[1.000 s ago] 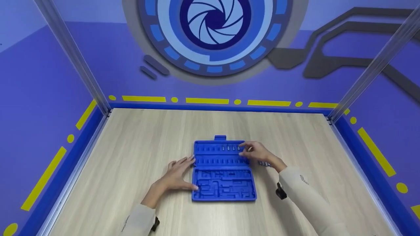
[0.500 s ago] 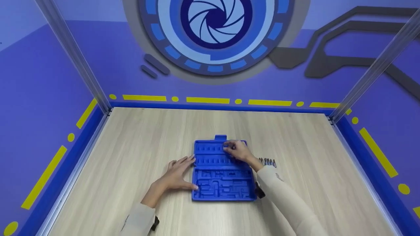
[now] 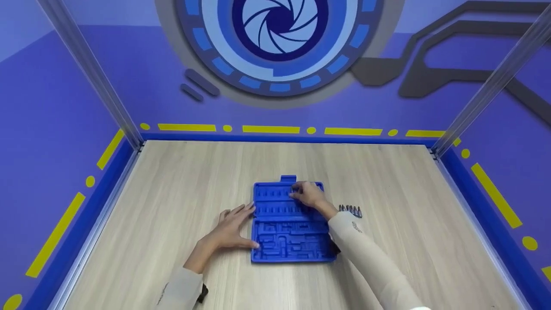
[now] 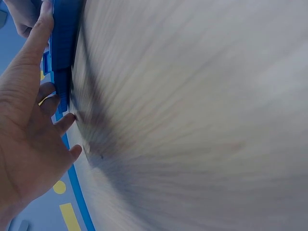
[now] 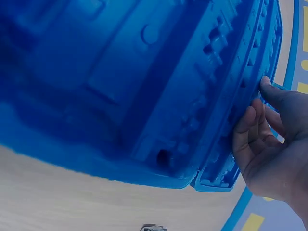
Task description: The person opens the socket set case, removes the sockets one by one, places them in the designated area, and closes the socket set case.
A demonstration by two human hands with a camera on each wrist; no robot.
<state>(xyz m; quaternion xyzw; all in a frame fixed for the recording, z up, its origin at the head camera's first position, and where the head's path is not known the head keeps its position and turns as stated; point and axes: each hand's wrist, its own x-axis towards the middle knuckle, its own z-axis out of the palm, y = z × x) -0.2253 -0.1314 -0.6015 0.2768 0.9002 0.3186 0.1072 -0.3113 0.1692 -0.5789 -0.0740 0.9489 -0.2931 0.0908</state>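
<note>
A blue plastic tool case point(image 3: 292, 261) lies unfolded on the wooden table, its moulded slots facing up. My left hand point(image 3: 230, 230) rests against its left side with fingers spread and thumb on the lower half's edge; the left wrist view shows the same touch along the case's side point(image 4: 65, 43). Over the upper slot row, my right hand point(image 3: 309, 193) pinches what looks like a small screwdriver bit between thumb and fingertips, mostly hidden by the hand. In the right wrist view, my right hand's curled fingers point(image 5: 245, 130) and thumb meet at that row.
Several small metal screwdriver bits point(image 3: 351, 211) stand in a row on the table point(image 3: 400, 206), right of the case. The latch tab point(image 3: 288, 178) sticks out at the case's far edge. Blue panels point(image 3: 275, 140) and metal posts border the table.
My right hand has moved left along the upper slot row, from its right end to near the middle, uncovering the loose bits. My left hand keeps its place.
</note>
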